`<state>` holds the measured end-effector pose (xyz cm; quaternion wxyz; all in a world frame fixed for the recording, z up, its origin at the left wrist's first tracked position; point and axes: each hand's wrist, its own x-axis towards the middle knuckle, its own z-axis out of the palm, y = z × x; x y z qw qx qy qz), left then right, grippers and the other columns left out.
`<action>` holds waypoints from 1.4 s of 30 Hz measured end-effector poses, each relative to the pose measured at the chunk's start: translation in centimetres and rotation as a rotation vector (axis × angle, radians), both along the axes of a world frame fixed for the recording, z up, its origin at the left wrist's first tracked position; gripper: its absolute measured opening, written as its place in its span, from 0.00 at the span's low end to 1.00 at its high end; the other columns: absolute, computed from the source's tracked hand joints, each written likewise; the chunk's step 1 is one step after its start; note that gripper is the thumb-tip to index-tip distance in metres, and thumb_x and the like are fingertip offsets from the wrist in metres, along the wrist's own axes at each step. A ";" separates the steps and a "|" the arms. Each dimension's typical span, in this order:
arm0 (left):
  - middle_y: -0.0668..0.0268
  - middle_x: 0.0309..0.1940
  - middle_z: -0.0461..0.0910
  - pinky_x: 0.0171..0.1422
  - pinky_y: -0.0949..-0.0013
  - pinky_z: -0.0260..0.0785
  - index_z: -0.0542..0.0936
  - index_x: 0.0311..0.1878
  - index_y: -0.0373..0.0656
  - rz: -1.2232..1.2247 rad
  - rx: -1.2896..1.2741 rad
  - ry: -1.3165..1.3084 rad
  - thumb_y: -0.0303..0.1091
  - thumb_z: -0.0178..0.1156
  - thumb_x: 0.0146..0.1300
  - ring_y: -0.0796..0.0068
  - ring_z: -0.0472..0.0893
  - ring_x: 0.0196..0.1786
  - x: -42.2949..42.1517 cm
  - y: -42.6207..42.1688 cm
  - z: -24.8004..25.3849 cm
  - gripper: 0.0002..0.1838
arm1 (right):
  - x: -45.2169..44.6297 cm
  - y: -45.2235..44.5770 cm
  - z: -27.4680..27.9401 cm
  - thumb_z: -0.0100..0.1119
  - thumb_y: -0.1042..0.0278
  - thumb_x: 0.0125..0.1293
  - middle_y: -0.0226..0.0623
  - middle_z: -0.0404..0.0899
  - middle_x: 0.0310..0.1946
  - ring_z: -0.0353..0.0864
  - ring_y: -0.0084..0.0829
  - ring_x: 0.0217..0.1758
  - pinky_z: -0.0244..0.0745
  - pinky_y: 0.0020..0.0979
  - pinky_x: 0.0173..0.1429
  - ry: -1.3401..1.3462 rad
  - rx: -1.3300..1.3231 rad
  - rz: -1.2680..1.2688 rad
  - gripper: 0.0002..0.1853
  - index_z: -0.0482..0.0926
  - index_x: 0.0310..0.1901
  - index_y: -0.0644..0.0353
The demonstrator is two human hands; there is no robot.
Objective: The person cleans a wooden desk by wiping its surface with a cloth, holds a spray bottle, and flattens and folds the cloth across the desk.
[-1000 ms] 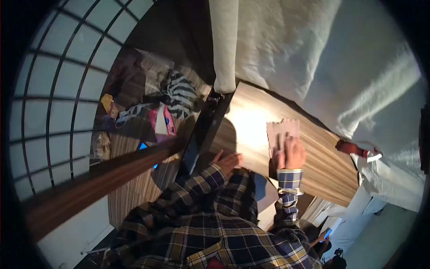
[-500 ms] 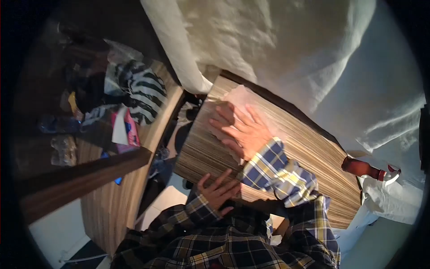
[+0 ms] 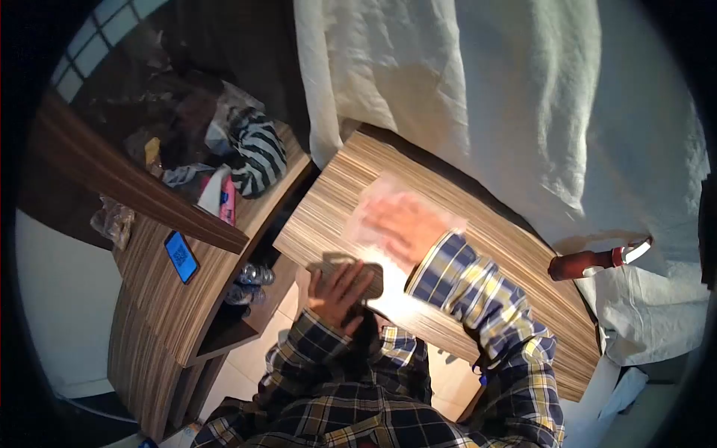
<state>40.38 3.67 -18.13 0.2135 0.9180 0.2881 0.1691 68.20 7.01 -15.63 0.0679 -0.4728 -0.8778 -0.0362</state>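
My right hand [image 3: 403, 224] lies spread, palm down and slightly blurred, on a pale pink cloth [image 3: 385, 187] over the striped wooden tabletop [image 3: 493, 246]. The cloth shows around the fingers and past the hand. At the near edge of the tabletop is my left hand [image 3: 337, 293], fingers apart and holding nothing. A dark shadow lies beside its fingertips.
A red-brown bottle [image 3: 586, 263] stands out near the right end, by the white curtain [image 3: 523, 97]. At left, a shelf unit [image 3: 160, 299] bears a lit phone [image 3: 181, 256], a striped black-and-white cloth [image 3: 259, 153] and a pink packet [image 3: 227, 201]. Plastic bottles [image 3: 250, 284] sit inside it.
Over the last second my right hand and the cloth have moved left across the tabletop. Since the middle frame, the view has shifted, bringing the phone into sight.
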 end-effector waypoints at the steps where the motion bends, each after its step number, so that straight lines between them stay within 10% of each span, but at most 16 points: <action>1: 0.64 0.76 0.60 0.79 0.41 0.32 0.63 0.76 0.61 0.004 -0.011 0.019 0.52 0.65 0.48 0.63 0.56 0.78 -0.2 -0.6 0.2 0.47 | 1.4 2.2 -0.5 0.44 0.53 0.74 0.34 0.58 0.76 0.58 0.32 0.78 0.55 0.41 0.79 -0.009 0.022 0.006 0.28 0.62 0.74 0.44; 6: 0.58 0.65 0.75 0.77 0.48 0.49 0.80 0.61 0.52 -0.076 0.017 -0.276 0.40 0.66 0.57 0.56 0.73 0.68 -0.5 0.4 0.1 0.26 | 0.8 11.4 3.1 0.33 0.53 0.77 0.56 0.75 0.58 0.76 0.51 0.61 0.70 0.40 0.67 0.537 -0.369 -0.713 0.25 0.70 0.62 0.63; 9: 0.56 0.59 0.79 0.66 0.57 0.64 0.81 0.58 0.46 -0.076 -0.266 -0.646 0.31 0.65 0.57 0.56 0.78 0.61 -0.8 1.3 1.7 0.23 | -6.7 9.5 6.7 0.41 0.58 0.74 0.54 0.81 0.40 0.84 0.49 0.40 0.79 0.45 0.49 0.218 -0.045 -0.628 0.18 0.75 0.47 0.65; 11: 0.52 0.58 0.79 0.60 0.60 0.70 0.81 0.57 0.39 -0.041 -0.187 -0.577 0.23 0.65 0.55 0.53 0.79 0.59 -0.8 1.5 4.4 0.22 | -9.4 10.6 1.4 0.45 0.58 0.72 0.50 0.80 0.41 0.82 0.43 0.46 0.77 0.43 0.48 -0.277 0.411 -0.522 0.16 0.78 0.48 0.59; 12: 0.51 0.57 0.79 0.60 0.60 0.71 0.80 0.57 0.38 -0.017 -0.166 -0.624 0.23 0.64 0.56 0.53 0.80 0.58 -0.7 1.5 4.3 0.22 | -11.2 6.9 6.2 0.45 0.56 0.72 0.49 0.78 0.52 0.77 0.41 0.58 0.73 0.45 0.57 -0.367 0.087 -0.276 0.19 0.76 0.56 0.57; 13: 0.49 0.56 0.79 0.61 0.59 0.71 0.80 0.57 0.37 0.012 -0.147 -0.673 0.24 0.64 0.57 0.52 0.80 0.58 -0.7 1.5 4.2 0.21 | -10.5 5.5 1.3 0.43 0.55 0.73 0.42 0.72 0.64 0.70 0.39 0.68 0.66 0.46 0.68 -0.034 0.416 -0.099 0.22 0.72 0.63 0.54; 17: 0.48 0.55 0.80 0.65 0.56 0.70 0.79 0.56 0.35 0.021 -0.241 -0.692 0.23 0.61 0.59 0.49 0.79 0.59 -1.4 0.6 3.6 0.19 | -3.5 1.0 1.3 0.48 0.60 0.71 0.38 0.66 0.70 0.62 0.38 0.75 0.55 0.41 0.80 -0.082 0.330 -0.083 0.24 0.69 0.66 0.56; 21: 0.47 0.55 0.80 0.66 0.57 0.70 0.78 0.57 0.37 -0.071 -0.221 -0.679 0.23 0.60 0.60 0.49 0.79 0.60 -1.9 0.5 0.8 0.20 | 3.2 -4.2 6.7 0.47 0.58 0.72 0.45 0.70 0.66 0.67 0.41 0.69 0.61 0.38 0.72 0.228 -0.277 -1.048 0.25 0.67 0.67 0.60; 24: 0.51 0.57 0.80 0.70 0.48 0.64 0.77 0.60 0.42 -0.065 -0.196 -0.624 0.33 0.57 0.67 0.48 0.77 0.64 -0.6 0.1 0.1 0.19 | 1.4 -6.7 7.1 0.49 0.61 0.71 0.53 0.72 0.59 0.71 0.45 0.64 0.66 0.44 0.68 -0.103 0.284 -1.018 0.23 0.69 0.61 0.71; 29: 0.55 0.64 0.76 0.76 0.43 0.48 0.76 0.63 0.49 -0.040 -0.072 -0.435 0.45 0.51 0.72 0.50 0.70 0.71 2.2 -0.7 -0.8 0.21 | -3.5 -14.7 2.3 0.48 0.51 0.73 0.50 0.60 0.73 0.56 0.42 0.78 0.49 0.45 0.80 0.288 -0.095 -0.690 0.32 0.62 0.71 0.63; 42: 0.67 0.73 0.66 0.78 0.49 0.38 0.72 0.71 0.54 -0.025 0.147 -0.024 0.45 0.44 0.68 0.61 0.59 0.76 2.8 -0.5 -1.4 0.28 | 17.5 -37.0 3.2 0.41 0.48 0.75 0.48 0.62 0.72 0.58 0.45 0.76 0.49 0.48 0.78 0.034 0.093 -1.851 0.32 0.62 0.72 0.60</action>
